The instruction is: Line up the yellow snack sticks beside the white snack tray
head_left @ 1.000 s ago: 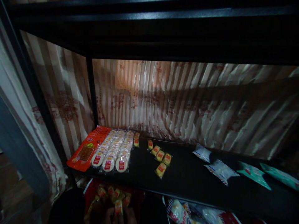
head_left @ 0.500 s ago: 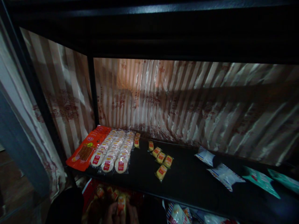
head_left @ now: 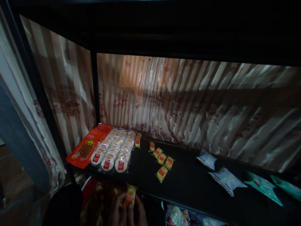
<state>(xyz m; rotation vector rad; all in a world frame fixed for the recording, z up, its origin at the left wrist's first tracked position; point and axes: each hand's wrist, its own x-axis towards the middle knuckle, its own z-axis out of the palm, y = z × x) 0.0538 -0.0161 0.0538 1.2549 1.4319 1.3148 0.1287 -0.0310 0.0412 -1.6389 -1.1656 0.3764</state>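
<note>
At the bottom centre, in front of the shelf edge, my left hand (head_left: pixel 117 211) and my right hand (head_left: pixel 139 211) hold a small yellow-wrapped snack (head_left: pixel 130 195) between them. It stands roughly upright in the fingers, with a red and orange label facing me. Below the edge, a red bag (head_left: pixel 87 191) lies in shadow, its contents hard to make out. Similar yellow-wrapped snacks (head_left: pixel 161 173) lie loosely on the black shelf (head_left: pixel 188 185), several in a cluster and a few farther back. Left of them, round white crackers (head_left: pixel 121 164) in clear wrappers form three overlapping rows.
An orange snack bag (head_left: pixel 86 147) lies at the shelf's left end. Pale packets (head_left: pixel 227 180) and green packets (head_left: pixel 263 186) are on the right. A dark upright post (head_left: pixel 94 91) and striped sheeting (head_left: pixel 150 100) enclose the shelf. More packages (head_left: pixel 176 216) sit below.
Both hands have risen with the yellow-wrapped snack, up and slightly right from the red bag towards the shelf edge. The goods on the shelf stay as they were.
</note>
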